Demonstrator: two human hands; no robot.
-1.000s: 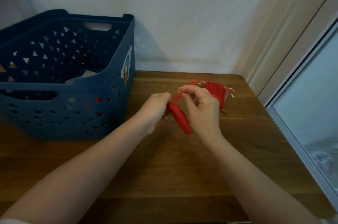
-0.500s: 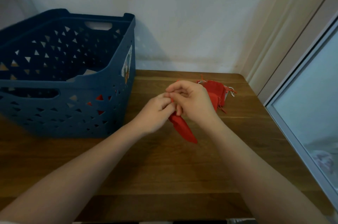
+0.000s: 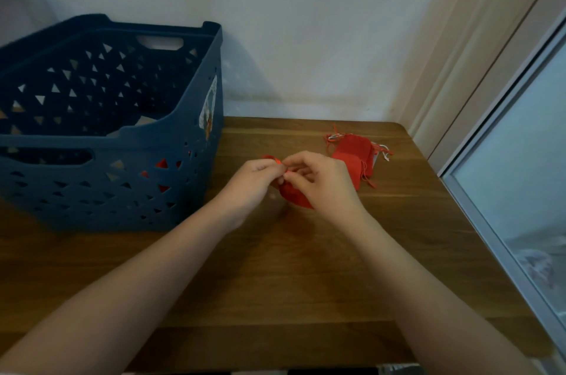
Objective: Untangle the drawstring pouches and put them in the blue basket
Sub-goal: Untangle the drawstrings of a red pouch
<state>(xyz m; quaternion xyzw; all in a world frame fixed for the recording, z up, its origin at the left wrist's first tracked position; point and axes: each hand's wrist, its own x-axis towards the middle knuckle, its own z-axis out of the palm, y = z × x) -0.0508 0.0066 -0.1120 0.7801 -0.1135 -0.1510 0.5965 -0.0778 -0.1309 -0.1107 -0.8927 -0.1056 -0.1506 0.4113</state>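
Blue plastic basket, walls pierced with triangle holes, stands at the left of the wooden table, its back against the white wall. A sticker sits on its right wall. Red shows through some holes low in its front wall; something pale lies on its floor, too hidden to identify.

Right of the basket, near its front right corner, the left hand pinches an orange-red drawstring between thumb and curled fingers. A short loop of the cord pokes out on the basket side of the hand.

Touching it, the right hand pinches at the same spot, fingers curled, wrist angled toward the camera. Between and under both hands hangs a red pouch; its cord end is up at the fingertips, its body runs down and rightward away from the basket, the lower end hidden behind the right hand. Whether it touches the table cannot be told.

Further right of the basket, beyond the right hand, a small heap of red pouches lies on the table, cords red and white trailing out at both ends. The heap's long axis slants from far-left to near-right.

Farthest from the basket, a window frame borders the table's right edge.
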